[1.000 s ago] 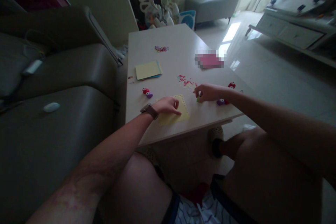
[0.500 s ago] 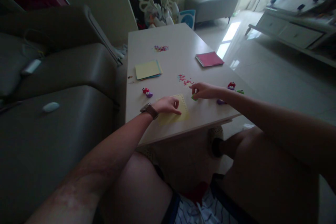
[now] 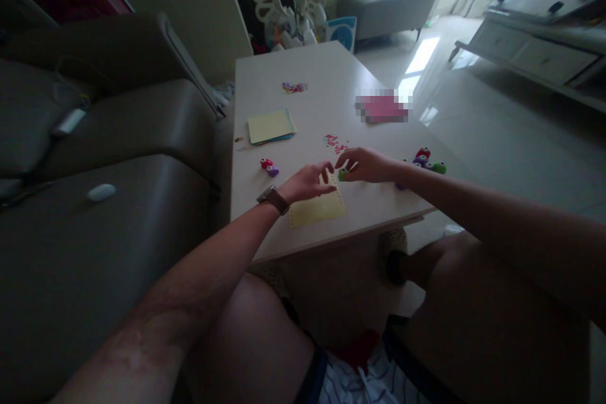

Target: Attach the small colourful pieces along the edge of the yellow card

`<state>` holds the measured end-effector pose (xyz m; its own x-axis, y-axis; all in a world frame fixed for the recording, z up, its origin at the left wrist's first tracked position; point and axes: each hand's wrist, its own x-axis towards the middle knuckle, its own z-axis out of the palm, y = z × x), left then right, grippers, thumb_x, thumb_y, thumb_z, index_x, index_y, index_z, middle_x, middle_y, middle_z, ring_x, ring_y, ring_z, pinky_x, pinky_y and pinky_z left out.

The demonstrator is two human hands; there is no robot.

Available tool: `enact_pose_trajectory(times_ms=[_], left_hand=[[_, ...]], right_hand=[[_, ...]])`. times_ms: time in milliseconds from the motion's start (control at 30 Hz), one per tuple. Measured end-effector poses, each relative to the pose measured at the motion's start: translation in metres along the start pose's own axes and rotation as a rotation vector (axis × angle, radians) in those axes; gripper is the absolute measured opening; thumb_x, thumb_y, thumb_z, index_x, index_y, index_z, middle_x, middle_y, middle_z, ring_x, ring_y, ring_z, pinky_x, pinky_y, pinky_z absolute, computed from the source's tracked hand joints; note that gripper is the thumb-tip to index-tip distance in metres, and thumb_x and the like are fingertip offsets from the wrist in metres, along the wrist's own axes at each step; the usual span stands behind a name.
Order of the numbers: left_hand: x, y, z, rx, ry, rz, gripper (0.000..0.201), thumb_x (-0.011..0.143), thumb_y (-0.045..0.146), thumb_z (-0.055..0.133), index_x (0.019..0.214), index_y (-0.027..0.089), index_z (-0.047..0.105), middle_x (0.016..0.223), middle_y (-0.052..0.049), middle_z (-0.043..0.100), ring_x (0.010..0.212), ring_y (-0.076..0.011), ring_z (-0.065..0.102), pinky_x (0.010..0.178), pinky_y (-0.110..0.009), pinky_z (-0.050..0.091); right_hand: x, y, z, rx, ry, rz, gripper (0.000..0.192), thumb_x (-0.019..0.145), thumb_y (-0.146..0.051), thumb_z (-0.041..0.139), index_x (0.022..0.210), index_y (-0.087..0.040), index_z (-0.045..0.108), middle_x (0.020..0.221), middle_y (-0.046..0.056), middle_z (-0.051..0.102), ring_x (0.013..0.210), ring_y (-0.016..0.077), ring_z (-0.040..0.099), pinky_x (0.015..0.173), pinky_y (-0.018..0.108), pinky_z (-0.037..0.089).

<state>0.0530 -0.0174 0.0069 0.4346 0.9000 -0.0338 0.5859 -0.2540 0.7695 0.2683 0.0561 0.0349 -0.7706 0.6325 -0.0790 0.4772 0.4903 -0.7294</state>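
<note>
My right hand (image 3: 364, 164) pinches a small green rounded piece with an eye-like spot (image 3: 343, 174) above the right edge of a yellow sheet of paper (image 3: 318, 209). A row of holes runs down that edge of the sheet. My left hand (image 3: 310, 182), with a brown-strapped watch on the wrist, hovers over the sheet, fingers apart and empty, close to the right fingertips. Just beyond my hands lie scattered tiny red bits (image 3: 335, 144). Similar eyed pieces, red and purple (image 3: 269, 168), rest to the left, and several more (image 3: 423, 160) sit beyond my right forearm.
The white table (image 3: 265, 202) also bears a stack of yellow and blue paper (image 3: 271, 126), a pile of multicoloured bits (image 3: 294, 88) and a blurred-out pink item (image 3: 384, 107). A grey sofa (image 3: 156, 202) stands along the left side.
My left hand has lifted from the yellow sheet and moved up toward the right hand. My right hand has brought the green piece slightly left, to the sheet's edge.
</note>
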Motion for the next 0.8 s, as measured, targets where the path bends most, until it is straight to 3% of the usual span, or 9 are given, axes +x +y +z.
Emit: enact_pose_trajectory(times_ms=[133, 267, 500, 633, 800], left_hand=[[0.002, 0.005, 0.0, -0.048, 0.125, 0.088, 0.042, 0.083, 0.035, 0.075, 0.114, 0.016, 0.054, 0.112, -0.01, 0.068, 0.068, -0.0095, 0.063, 0.06, -0.022, 0.046], [0.001, 0.011, -0.001, -0.097, 0.136, 0.08, 0.035, 0.089, 0.035, 0.069, 0.113, 0.014, 0.056, 0.11, -0.011, 0.069, 0.066, -0.0091, 0.065, 0.057, -0.022, 0.046], [0.001, 0.012, -0.006, -0.119, 0.101, 0.085, 0.035, 0.09, 0.036, 0.066, 0.115, 0.013, 0.062, 0.099, -0.009, 0.071, 0.065, -0.0106, 0.066, 0.056, -0.022, 0.047], [-0.006, 0.009, -0.031, 0.032, 0.114, 0.07, 0.032, 0.087, 0.036, 0.069, 0.108, 0.013, 0.066, 0.086, -0.006, 0.07, 0.064, -0.0101, 0.062, 0.057, -0.022, 0.045], [-0.029, -0.009, -0.077, 0.27, 0.191, -0.155, 0.024, 0.076, 0.032, 0.075, 0.09, 0.014, 0.067, 0.077, -0.004, 0.069, 0.067, -0.0126, 0.06, 0.06, -0.023, 0.042]], right_hand=[[0.002, -0.003, 0.006, 0.149, 0.062, -0.017, 0.034, 0.07, -0.033, 0.077, 0.096, -0.018, 0.061, 0.094, 0.006, 0.069, 0.08, 0.0173, 0.066, 0.069, 0.029, 0.052], [0.004, -0.002, 0.009, 0.217, 0.116, -0.032, 0.04, 0.068, -0.041, 0.08, 0.091, -0.019, 0.057, 0.093, 0.006, 0.068, 0.079, 0.0173, 0.066, 0.067, 0.03, 0.052], [0.002, -0.009, 0.007, 0.272, 0.101, -0.068, 0.042, 0.072, -0.05, 0.077, 0.09, -0.018, 0.056, 0.092, 0.004, 0.065, 0.076, 0.0158, 0.065, 0.064, 0.029, 0.047], [0.003, -0.009, 0.005, 0.175, 0.138, -0.034, 0.036, 0.077, -0.045, 0.074, 0.093, -0.017, 0.058, 0.088, 0.004, 0.064, 0.074, 0.0145, 0.06, 0.063, 0.028, 0.044], [0.001, -0.004, 0.001, 0.062, 0.13, -0.008, 0.026, 0.081, -0.037, 0.071, 0.097, -0.019, 0.059, 0.095, 0.006, 0.066, 0.075, 0.0145, 0.06, 0.065, 0.027, 0.045]])
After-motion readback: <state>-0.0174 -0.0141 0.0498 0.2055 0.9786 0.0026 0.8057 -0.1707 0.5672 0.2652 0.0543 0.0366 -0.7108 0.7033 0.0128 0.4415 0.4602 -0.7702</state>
